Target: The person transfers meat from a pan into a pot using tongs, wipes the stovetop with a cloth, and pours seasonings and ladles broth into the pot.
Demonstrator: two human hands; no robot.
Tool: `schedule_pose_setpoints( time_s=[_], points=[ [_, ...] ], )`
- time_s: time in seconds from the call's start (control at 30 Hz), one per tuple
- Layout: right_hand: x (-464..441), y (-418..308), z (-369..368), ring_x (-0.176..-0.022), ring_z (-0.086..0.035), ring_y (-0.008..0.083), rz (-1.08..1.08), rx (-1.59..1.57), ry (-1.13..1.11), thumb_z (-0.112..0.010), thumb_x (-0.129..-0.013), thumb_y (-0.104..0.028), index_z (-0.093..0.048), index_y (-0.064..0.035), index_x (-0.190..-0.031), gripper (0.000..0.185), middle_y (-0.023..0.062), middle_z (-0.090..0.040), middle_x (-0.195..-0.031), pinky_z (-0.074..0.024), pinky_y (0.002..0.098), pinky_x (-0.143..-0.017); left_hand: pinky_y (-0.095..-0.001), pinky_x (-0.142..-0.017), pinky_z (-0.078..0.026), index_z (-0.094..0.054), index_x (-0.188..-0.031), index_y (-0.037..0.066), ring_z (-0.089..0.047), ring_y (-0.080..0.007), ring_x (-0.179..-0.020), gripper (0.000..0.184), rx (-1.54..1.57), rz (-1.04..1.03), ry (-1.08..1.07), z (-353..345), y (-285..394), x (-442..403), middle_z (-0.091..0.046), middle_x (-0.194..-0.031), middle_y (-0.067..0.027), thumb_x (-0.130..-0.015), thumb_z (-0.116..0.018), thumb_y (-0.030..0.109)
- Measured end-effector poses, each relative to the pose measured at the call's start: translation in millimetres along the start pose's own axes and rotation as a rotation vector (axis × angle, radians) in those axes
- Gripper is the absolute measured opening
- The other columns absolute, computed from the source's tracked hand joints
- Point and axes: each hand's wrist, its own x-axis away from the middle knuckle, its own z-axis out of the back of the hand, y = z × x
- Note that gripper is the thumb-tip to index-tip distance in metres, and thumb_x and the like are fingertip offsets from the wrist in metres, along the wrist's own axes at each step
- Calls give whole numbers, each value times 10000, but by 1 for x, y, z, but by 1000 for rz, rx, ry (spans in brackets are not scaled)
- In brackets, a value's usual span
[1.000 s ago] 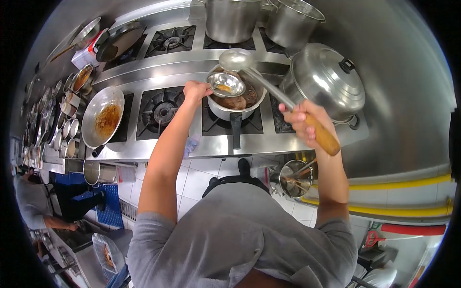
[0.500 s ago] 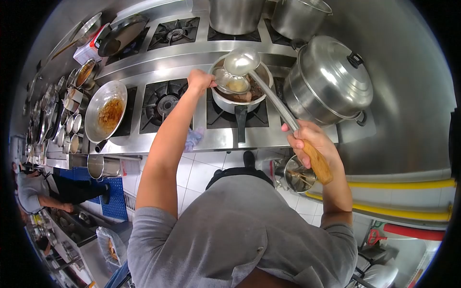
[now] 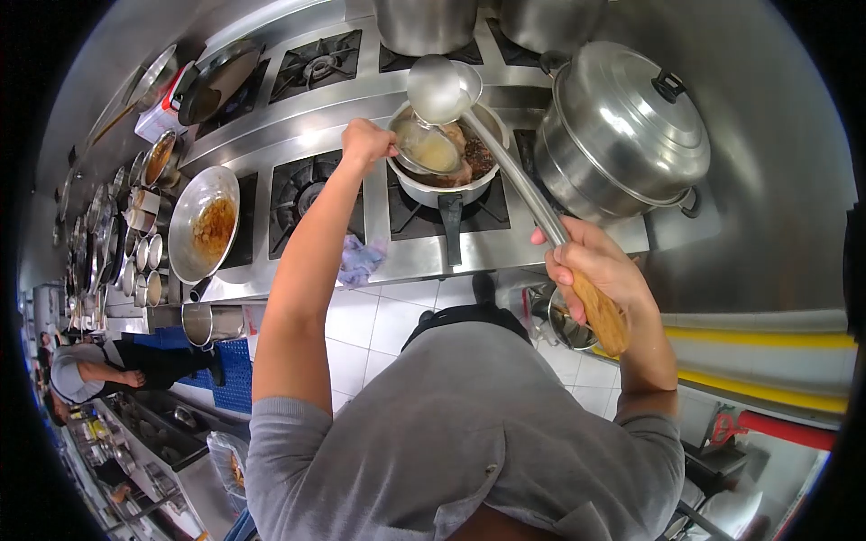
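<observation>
My left hand (image 3: 368,142) is closed around the edge of a small round metal strainer (image 3: 429,151) with pale yellowish contents. The strainer hangs tilted over a saucepan (image 3: 439,196) on the front burner. Dark brown pieces of food (image 3: 478,160) lie in the saucepan, whose black handle (image 3: 452,230) points toward me. My right hand (image 3: 595,270) grips a large metal ladle (image 3: 519,180) near where the shaft meets its wooden handle. The ladle's bowl is above the far rim of the saucepan, beyond the strainer. Whether liquid is in the ladle I cannot tell.
A big lidded steamer pot (image 3: 622,135) stands close on the right. At left is a wide pan (image 3: 206,225) with brown residue. Tall pots (image 3: 426,25) stand on the back burners. A purple cloth (image 3: 361,261) hangs at the stove's front edge. Another person (image 3: 108,370) works far left.
The ladle's bowl has moved up and slightly left, away from the strainer. The strainer is tilted more, and more of the food in the saucepan shows. My view has shifted slightly.
</observation>
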Motion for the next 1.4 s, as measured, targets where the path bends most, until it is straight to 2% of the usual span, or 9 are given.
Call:
schedule_pose_setpoints(
  time_s=[0.07, 0.1, 0.17, 0.3, 0.37, 0.47, 1.1, 1.2, 1.4],
  points=[
    [1, 0, -3, -329, -425, 122, 25, 24, 46, -434, -832, -109, -458, 6, -1113, 305, 18, -438, -611, -399, 248, -310, -240, -555, -533, -649, -598, -15, -671, -168, -530, 119, -29, -10, 11, 1, 10, 3, -663, -593, -105, -670, -706, 60],
    [1, 1, -1, -329, -425, 122, 25, 16, 47, -434, -832, -109, -458, 6, -1113, 305, 18, -438, -611, -399, 248, -310, -240, -555, -533, -649, -598, -15, -671, -168, -530, 119, -36, -11, 8, 1, 14, 5, -663, -593, -105, -670, -706, 60],
    [-1, 2, 3, -330, -441, 135, 36, 22, 21, -439, -828, -99, -443, 7, -1122, 313, 27, -447, -616, -404, 258, -312, -290, -506, -556, -613, -707, -111, -652, -207, -534, 131, -2, 2, -3, 1, 24, 11, -643, -667, -153, -686, -709, -25],
    [-2, 1, 6, -333, -462, 146, 48, 19, 22, -440, -823, -80, -439, 9, -1123, 312, 33, -457, -621, -409, 265, -315, -286, -501, -546, -607, -703, -109, -652, -205, -527, 147, -35, -19, -23, 1, 28, 9, -639, -649, -151, -680, -718, -15],
    [-3, 2, 8, -339, -481, 158, 30, 45, 29, -443, -819, -68, -434, 12, -1124, 315, 37, -469, -629, -415, 272, -324, -258, -546, -540, -631, -650, -53, -673, -180, -536, 120, -63, 3, -26, 2, 30, 9, -661, -613, -118, -672, -706, 37],
    [-4, 5, 11, -342, -488, 164, 47, 43, 12, -449, -814, -64, -430, 13, -1127, 323, 40, -482, -637, -424, 279, -336, -285, -505, -555, -604, -686, -97, -655, -204, -534, 118, -1, 21, -41, 0, 36, 9, -633, -642, -143, -706, -697, -28],
    [-3, 29, 12, -404, -545, 193, 53, 160, -45, -444, -793, 18, -382, 10, -1185, 397, 68, -498, -656, -453, 313, -374, -264, -512, -550, -649, -734, -92, -656, -175, -538, 122, -95, -66, -29, -6, 66, 19, -657, -671, -130, -699, -718, 3],
    [-6, 37, 9, -406, -553, 187, 34, 208, -5, -458, -801, 13, -391, 17, -1177, 382, 70, -503, -667, -456, 310, -373, -264, -520, -557, -653, -734, -94, -656, -176, -539, 116, -113, -77, -27, -6, 66, 19, -656, -668, -130, -701, -714, 0],
    [-15, 64, 5, -433, -597, 191, 73, 519, 126, -517, -806, -23, -407, 25, -1156, 370, 105, -576, -630, -477, 316, -401, -265, -516, -558, -662, -733, -96, -658, -179, -549, 118, -139, -100, -23, -4, 68, 15, -657, -671, -129, -702, -716, 4]
  ],
)
